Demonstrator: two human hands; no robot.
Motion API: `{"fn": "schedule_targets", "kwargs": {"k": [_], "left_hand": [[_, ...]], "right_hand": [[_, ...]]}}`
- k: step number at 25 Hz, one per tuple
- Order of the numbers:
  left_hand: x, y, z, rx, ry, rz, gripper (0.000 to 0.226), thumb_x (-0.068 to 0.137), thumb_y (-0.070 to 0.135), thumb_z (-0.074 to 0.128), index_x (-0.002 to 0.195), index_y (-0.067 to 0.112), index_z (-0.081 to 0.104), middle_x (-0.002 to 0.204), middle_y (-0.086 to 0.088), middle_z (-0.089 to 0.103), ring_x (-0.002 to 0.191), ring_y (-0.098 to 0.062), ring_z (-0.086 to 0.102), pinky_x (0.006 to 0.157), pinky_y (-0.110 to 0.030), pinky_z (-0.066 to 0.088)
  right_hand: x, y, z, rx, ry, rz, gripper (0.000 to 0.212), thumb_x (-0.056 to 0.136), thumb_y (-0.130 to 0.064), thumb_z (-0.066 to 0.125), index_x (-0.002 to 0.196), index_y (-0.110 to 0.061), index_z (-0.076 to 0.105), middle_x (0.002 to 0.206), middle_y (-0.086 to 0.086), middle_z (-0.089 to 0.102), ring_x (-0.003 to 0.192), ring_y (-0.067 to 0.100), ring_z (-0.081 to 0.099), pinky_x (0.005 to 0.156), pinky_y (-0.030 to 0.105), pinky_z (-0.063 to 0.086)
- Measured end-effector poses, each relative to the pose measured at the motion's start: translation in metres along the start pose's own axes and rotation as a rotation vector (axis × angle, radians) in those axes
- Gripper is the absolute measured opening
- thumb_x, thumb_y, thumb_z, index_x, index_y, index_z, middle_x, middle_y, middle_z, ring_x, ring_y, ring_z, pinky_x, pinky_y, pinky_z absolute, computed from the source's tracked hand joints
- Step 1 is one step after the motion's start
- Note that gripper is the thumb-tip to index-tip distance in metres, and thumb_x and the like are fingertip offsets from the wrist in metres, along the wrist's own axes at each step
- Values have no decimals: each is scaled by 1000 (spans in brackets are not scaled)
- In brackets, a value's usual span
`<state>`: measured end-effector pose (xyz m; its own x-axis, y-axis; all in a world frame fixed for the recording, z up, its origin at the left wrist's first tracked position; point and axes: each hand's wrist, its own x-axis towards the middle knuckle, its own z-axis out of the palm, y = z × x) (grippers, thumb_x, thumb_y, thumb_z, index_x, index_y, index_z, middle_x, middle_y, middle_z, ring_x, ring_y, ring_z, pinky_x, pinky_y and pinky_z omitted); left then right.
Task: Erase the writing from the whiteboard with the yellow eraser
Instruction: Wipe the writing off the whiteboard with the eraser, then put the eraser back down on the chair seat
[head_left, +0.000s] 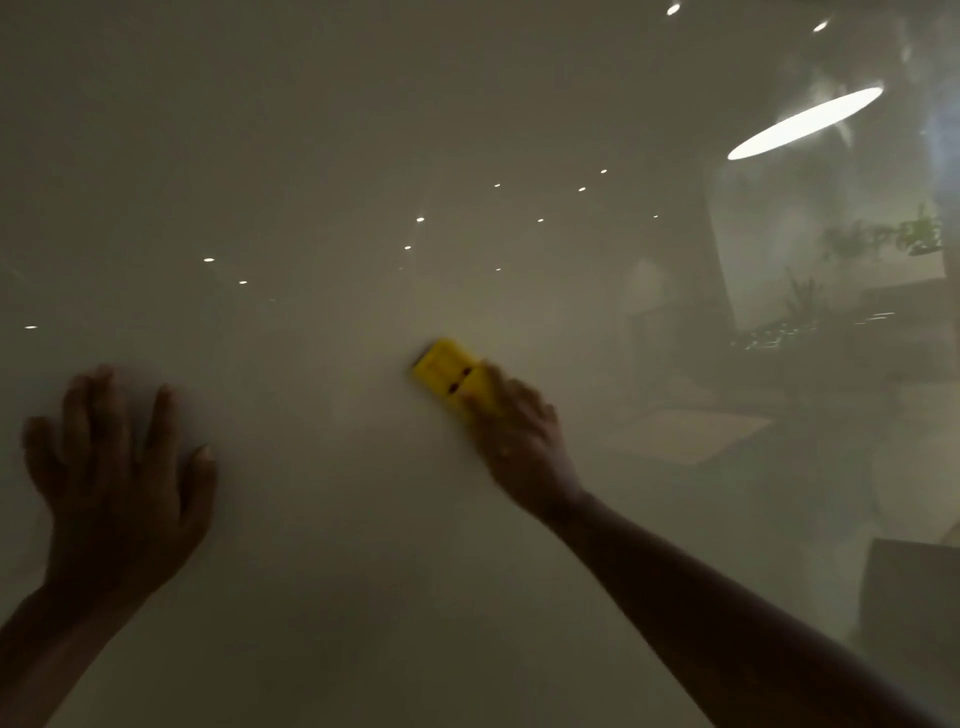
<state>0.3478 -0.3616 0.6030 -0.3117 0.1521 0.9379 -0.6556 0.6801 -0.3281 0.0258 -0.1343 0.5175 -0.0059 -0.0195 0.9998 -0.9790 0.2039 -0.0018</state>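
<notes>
Left hand (117, 483) flat on whiteboard (337, 156), right hand (519, 436) well apart — gripping eraser (449, 374) against it.

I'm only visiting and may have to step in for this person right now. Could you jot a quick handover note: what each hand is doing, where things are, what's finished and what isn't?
Left hand: open, fingers spread, palm flat on the whiteboard, holding nothing.
Right hand: gripping the yellow eraser, pressed against the board near the middle of the view; it looks blurred, as if mid-wipe.
Board: glossy, showing only reflections of ceiling lights and plants. No writing is visible in the part the camera sees.
Done: this area looks clean.
Left: probably check the parts outside the view for leftover marks, then put the eraser down.
</notes>
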Motion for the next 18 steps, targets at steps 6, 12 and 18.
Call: {"fn": "schedule_targets", "kwargs": {"k": [6,12,18], "left_hand": [[-8,48,7,8,-38,42,68,102,41,40,162,9,31,171,-28,11,160,-46,6,121,-74,12],[-56,133,13,-49,-147,45,59,103,39,43,152,6,44,168,-34,14,158,-51,10,123,-73,5],[-140,251,20,-239,-314,66,61,102,39,46,152,4,46,165,-37,18,156,-53,14,123,-73,5]], "right_hand": [[-65,31,-12,119,92,634,62,94,-14,69,151,-21,45,159,22,37,127,46,49,102,53,50],[-184,13,-41,151,-218,236,45,93,-20,73,137,-19,63,154,21,45,119,43,58,96,46,52],[-280,44,-112,107,-453,460,68,89,-12,76,148,-25,44,153,22,45,119,44,56,86,53,57]]}}
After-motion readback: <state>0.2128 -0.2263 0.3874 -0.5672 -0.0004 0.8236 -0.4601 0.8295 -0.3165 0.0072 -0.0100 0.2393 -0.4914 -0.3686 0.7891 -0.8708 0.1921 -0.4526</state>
